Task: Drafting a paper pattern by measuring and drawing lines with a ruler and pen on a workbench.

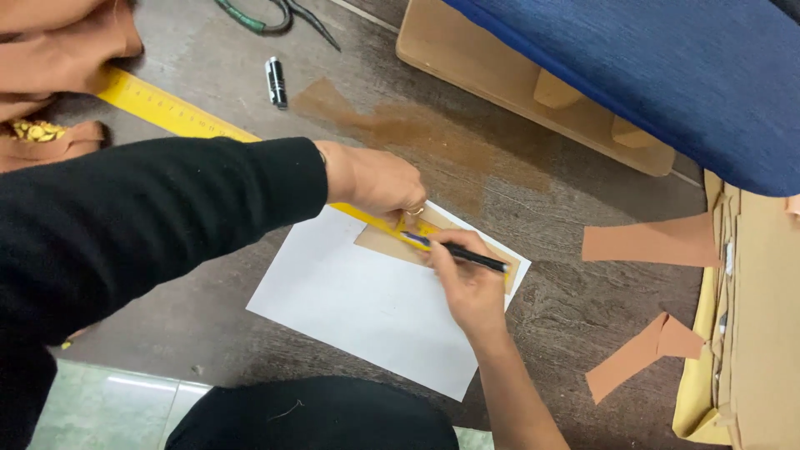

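A white sheet of paper (358, 300) lies on the dark floor. On its far corner sits a brown cardboard piece (385, 243). A long yellow ruler (167, 108) runs diagonally across both. My left hand (375, 179), in a black sleeve, presses the ruler down onto the cardboard piece. My right hand (468, 287) holds a black pen (467, 254), whose tip meets the ruler's edge on the cardboard.
A small black cylinder (276, 82) and green-handled pliers (258, 17) lie farther off. Brown cardboard cut-outs (654, 242) (637, 354) lie to the right, beside stacked cardboard (762, 333). A blue cushioned wooden seat (667, 58) stands at top right. Brown fabric (58, 50) fills the top left.
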